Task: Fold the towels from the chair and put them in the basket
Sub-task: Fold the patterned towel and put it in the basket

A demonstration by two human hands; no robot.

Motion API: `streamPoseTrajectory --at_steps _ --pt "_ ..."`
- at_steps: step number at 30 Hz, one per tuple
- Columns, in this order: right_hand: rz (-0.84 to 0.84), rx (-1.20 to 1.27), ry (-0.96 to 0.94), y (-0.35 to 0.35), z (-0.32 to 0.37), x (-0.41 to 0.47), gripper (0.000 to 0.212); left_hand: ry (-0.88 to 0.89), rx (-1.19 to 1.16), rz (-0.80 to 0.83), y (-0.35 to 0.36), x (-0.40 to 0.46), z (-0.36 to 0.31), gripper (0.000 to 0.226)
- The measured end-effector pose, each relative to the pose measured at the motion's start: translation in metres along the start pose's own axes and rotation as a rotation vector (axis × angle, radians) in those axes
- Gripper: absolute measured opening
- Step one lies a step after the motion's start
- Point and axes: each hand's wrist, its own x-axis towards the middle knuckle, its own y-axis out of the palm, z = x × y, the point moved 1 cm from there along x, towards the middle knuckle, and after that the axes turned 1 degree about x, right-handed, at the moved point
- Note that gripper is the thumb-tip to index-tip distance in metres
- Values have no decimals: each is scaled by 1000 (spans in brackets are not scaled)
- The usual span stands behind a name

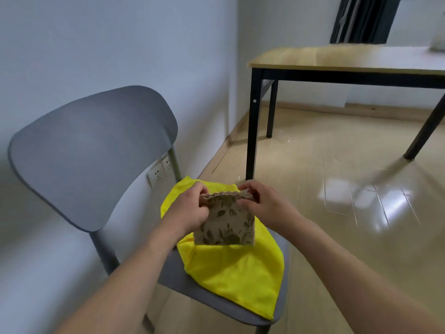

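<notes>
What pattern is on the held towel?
Dark leaf print on beige towel; head view.

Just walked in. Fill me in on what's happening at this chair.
A person is folding towels. Both hands, the left hand and the right hand, pinch the top edge of a small leaf-print towel, already folded into a small rectangle and held up above the chair seat. A yellow towel lies unfolded on the seat beneath it. No basket is in view. A table stands beyond, by the wall.
</notes>
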Motion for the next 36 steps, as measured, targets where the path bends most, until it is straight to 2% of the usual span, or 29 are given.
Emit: streamPoseTrajectory --at_steps 3,5,8,10,12,15,17,20,24,26,28,31,36 --pt "61 -149 -132 -19 14 -15 24 163 18 -150 -23 -26 -15 20" --pt "165 -273 -200 -20 20 -35 17 238 106 -120 -22 -48 -12 19" --pt "334 -414 -223 -2 18 -75 14 241 233 170 3 -84 5 23" --pt "471 -463 -145 16 10 -104 14 185 327 373 22 -111 16 20" --pt "548 -470 -57 28 3 -124 12 138 278 418 33 -127 25 16" --pt "495 -382 50 28 -1 -129 13 12 178 436 29 -128 26 19" --pt "466 -327 106 25 0 -126 14 -54 124 448 23 -123 25 13" --pt "444 -255 209 23 0 -119 10 -155 -16 428 19 -116 23 19" --pt "362 -202 326 26 -5 -104 23 -292 -252 337 25 -102 23 23" --pt "315 -236 357 31 -11 -94 25 -351 -273 275 34 -92 26 12" --pt "286 -267 378 38 -16 -85 26 -409 -267 197 43 -83 28 9" --pt "252 -276 412 49 -24 -74 29 -452 -168 126 54 -75 30 20" --pt "215 -334 432 63 -37 -65 27 -352 251 85 74 -79 37 25"
